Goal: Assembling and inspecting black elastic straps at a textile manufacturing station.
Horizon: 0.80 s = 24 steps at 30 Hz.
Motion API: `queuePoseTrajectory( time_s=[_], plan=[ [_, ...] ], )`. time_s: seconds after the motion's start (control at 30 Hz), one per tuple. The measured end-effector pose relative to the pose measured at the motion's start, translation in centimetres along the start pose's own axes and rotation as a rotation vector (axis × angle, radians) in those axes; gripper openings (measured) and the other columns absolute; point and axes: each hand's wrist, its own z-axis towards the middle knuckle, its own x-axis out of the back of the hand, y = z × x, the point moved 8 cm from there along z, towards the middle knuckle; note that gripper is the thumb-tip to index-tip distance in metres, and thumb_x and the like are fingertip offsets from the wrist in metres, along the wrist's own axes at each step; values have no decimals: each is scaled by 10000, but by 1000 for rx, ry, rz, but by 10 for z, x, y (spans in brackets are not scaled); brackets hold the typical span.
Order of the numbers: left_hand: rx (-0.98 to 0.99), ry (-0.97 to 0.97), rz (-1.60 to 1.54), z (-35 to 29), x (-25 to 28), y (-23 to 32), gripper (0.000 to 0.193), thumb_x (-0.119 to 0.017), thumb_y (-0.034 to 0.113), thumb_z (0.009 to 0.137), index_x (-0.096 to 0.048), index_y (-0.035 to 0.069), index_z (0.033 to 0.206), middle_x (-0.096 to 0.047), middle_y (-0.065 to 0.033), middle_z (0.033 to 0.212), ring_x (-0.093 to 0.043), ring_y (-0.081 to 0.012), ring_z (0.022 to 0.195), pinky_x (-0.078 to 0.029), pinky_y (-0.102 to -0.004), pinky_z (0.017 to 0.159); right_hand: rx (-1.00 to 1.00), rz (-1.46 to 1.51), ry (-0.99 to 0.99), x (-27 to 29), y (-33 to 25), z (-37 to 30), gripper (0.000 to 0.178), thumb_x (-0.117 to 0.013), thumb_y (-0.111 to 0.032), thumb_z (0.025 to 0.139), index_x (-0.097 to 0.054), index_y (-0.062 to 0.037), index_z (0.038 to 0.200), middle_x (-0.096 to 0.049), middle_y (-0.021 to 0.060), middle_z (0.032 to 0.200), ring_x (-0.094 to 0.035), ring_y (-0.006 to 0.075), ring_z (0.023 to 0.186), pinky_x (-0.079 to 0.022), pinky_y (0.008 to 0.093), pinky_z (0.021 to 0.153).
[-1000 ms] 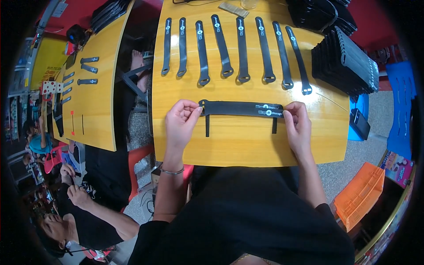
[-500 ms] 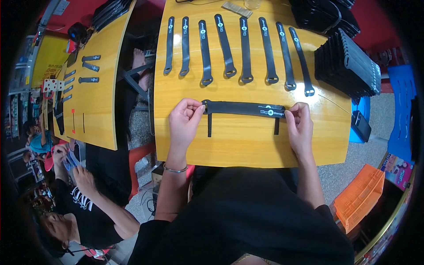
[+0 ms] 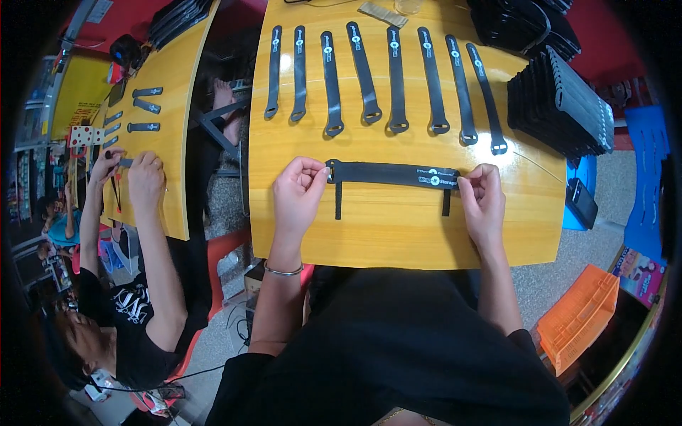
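Straps (image 3: 397, 89) already sit eight across the bench (image 3: 398, 238), with one black band (image 3: 380, 172) (maybe two layered, tbh) not in line yet, stretched nearer the front, ends pinched in the grip of left hand (image 3: 299, 193) and right hand (image 3: 484, 204).

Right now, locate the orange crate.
In the head view, the crate is at lower right, off the table, to the right of the right forearm.

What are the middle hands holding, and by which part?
Black straps, apparently two overlapped: left hand pinches the slotted end, right hand the plain end.
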Motion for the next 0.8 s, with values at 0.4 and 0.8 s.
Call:
queuePoseTrajectory(
  time_s=[0.4, 0.8],
  plan=[
    [-33, 26, 27, -1, 0, -1, 44, -621, -34, 846, -579, -20, 844, -552, 29, 676, -431, 23, 534, -301, -143, 460, -10, 23, 10, 1, -2, 1, 175, -607, -12, 878, -444, -40, 936, -502, -9, 695, -476, 21, 573, -370, 172, 494],
    [-58, 30, 50, -1, 0, -1, 45, -623, -39, 844, -580, -27, 850, -550, 27, 668, -424, 18, 527, -298, -148, 459, 3, -6, 15, 1, -1, 0, 181, -618, -18, 875, -449, -34, 938, -519, 4, 706, -515, 28, 596, -400, 172, 506]
  ],
)
